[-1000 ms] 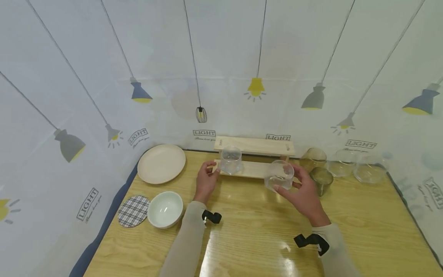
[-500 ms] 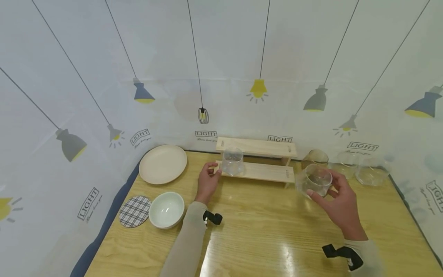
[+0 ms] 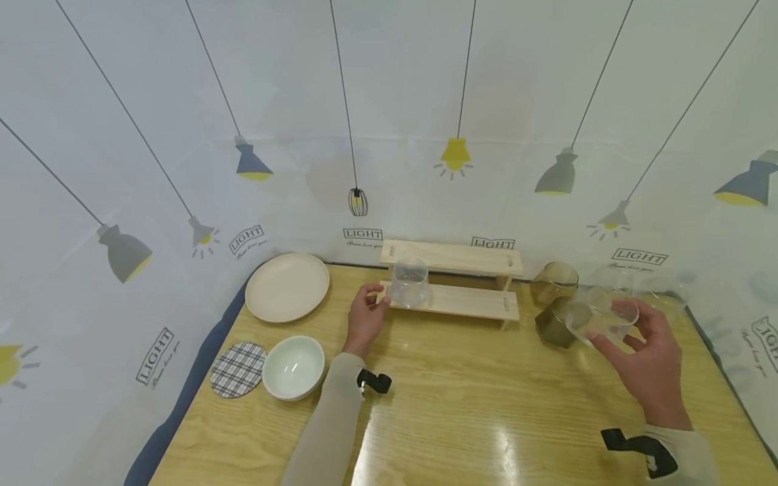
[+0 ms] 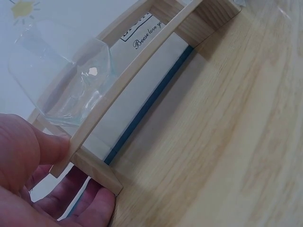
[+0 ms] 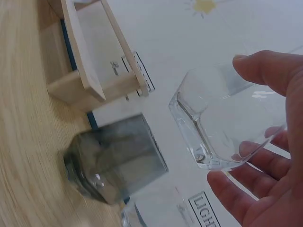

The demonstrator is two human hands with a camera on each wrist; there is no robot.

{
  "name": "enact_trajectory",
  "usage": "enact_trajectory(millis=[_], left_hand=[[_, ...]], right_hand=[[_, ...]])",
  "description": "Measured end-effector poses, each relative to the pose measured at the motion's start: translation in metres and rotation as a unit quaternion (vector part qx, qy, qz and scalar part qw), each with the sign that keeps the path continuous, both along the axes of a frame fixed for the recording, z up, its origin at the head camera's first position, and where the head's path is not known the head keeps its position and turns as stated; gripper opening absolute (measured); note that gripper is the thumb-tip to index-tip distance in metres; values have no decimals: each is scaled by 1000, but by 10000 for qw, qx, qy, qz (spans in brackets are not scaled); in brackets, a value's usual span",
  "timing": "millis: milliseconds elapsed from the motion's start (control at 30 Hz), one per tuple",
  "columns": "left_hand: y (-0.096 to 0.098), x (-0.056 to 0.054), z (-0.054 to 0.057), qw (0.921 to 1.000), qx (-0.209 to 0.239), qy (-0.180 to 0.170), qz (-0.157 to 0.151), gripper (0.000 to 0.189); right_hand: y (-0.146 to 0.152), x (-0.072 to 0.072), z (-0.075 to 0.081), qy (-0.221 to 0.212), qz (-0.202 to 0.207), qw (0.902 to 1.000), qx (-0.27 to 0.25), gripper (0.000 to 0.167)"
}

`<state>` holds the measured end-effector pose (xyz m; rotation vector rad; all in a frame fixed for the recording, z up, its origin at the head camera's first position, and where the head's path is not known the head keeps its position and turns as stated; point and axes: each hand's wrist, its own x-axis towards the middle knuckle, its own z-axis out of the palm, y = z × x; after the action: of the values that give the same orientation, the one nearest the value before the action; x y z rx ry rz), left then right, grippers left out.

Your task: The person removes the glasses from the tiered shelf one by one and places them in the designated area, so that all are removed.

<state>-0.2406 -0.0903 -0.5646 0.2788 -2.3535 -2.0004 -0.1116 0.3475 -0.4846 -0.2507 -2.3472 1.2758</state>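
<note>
A two-tier wooden shelf [image 3: 468, 300] stands against the back wall. My left hand [image 3: 365, 320] grips the left end of its lower board, thumb on top and fingers curled by the leg, as the left wrist view shows. Beside that thumb a clear glass [image 3: 410, 283] sits on the lower board. My right hand [image 3: 655, 368] holds another clear glass [image 5: 222, 118] between thumb and fingers, raised above the table at the right. Near it stand a smoky grey glass [image 5: 118, 156] and, behind that, an amber glass [image 3: 554, 278].
Further clear glasses [image 3: 665, 300] stand at the back right, partly hidden by the right hand and its glass. On the left are a cream plate [image 3: 287, 288], a pale green bowl [image 3: 294, 368] and a round checked coaster [image 3: 237, 369]. A lamp-printed sheet [image 3: 401, 162] lines the back.
My right hand has carried the clear glass from over the lower board's right end out to the right, past the grey glass. The left hand stays at the shelf's left end.
</note>
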Motion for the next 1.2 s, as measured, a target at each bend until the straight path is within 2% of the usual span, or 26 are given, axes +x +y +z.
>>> enact_trajectory(millis=[233, 467, 600, 767, 967, 1200], left_hand=[[0, 1, 1, 10000, -21, 39, 2, 26], [0, 2, 3, 10000, -79, -19, -7, 26], [0, 1, 2, 9999, -104, -7, -5, 27], [0, 1, 1, 9999, -114, -17, -4, 27], [-1, 2, 1, 9999, -92, -36, -27, 27], [0, 2, 3, 9999, -79, -61, -41, 26]], right_hand=[[28, -4, -5, -267, -501, 9975, -431, 65], [46, -7, -12, -817, -984, 9912, -326, 64], [52, -9, -22, -827, -965, 9919, -82, 72], [63, -12, -40, -1146, -822, 9899, 139, 87], [70, -16, -56, -1379, -742, 9875, 161, 87], [72, -16, -65, -1770, -621, 9820, 210, 93]])
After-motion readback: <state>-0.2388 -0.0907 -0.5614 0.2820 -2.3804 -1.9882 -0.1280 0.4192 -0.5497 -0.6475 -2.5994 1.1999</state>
